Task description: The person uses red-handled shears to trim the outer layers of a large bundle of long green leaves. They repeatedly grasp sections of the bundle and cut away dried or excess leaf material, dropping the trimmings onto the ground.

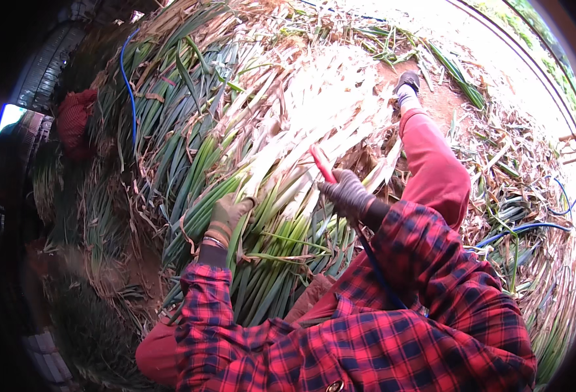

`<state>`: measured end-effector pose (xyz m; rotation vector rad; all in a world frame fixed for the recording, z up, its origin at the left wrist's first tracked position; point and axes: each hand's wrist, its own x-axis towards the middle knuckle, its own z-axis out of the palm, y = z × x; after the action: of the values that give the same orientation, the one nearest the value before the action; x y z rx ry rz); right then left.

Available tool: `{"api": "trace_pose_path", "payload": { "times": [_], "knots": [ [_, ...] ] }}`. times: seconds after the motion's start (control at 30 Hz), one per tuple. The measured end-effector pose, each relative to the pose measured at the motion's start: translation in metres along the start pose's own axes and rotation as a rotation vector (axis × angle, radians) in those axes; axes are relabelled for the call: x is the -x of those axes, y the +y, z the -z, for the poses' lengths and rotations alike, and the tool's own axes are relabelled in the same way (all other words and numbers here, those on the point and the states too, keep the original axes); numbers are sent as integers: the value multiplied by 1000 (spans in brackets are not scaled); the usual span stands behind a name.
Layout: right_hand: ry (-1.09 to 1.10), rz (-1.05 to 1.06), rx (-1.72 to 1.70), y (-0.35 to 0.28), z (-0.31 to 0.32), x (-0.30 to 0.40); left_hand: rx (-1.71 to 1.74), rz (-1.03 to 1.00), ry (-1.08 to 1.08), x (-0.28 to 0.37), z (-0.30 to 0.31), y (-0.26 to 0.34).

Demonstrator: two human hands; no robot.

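Observation:
My left hand (230, 213), in a dirty work glove, rests on green onion leaves (214, 188) with its fingers curled; a leaf runs beside it. Whether it grips a stalk cannot be told. Long green onions with pale stems (288, 186) lie across the pile in front of me. My right hand (349, 191), in a grey glove, is closed on a red tool handle or nozzle (321, 163) that points up and left over the stems. A dark blue hose (378, 272) runs from below this hand across my sleeve.
A large heap of green onions (170, 112) spreads to the upper left, with a blue hose (132, 88) over it. Dry leaves (503, 132) litter the ground at right, near another blue hose (523, 229). My outstretched leg (432, 166) borders the pile. Red cloth (76, 120) shows at far left.

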<state>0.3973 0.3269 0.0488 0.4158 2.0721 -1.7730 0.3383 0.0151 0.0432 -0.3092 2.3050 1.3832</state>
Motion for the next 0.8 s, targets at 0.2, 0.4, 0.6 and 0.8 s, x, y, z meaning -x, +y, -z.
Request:
{"api": "trace_pose_path", "payload": {
  "times": [0.2,0.4,0.6,0.8],
  "knots": [
    [73,43,-34,11,29,-44,78,9,-47,19,-9,28],
    [91,-124,-174,7,62,-87,118,50,-52,18,-10,26],
    [107,-139,-209,3,74,-101,-10,82,-16,14,-7,13],
    [140,-87,-125,8,88,-87,-336,-163,-21,15,5,37]
  ]
}}
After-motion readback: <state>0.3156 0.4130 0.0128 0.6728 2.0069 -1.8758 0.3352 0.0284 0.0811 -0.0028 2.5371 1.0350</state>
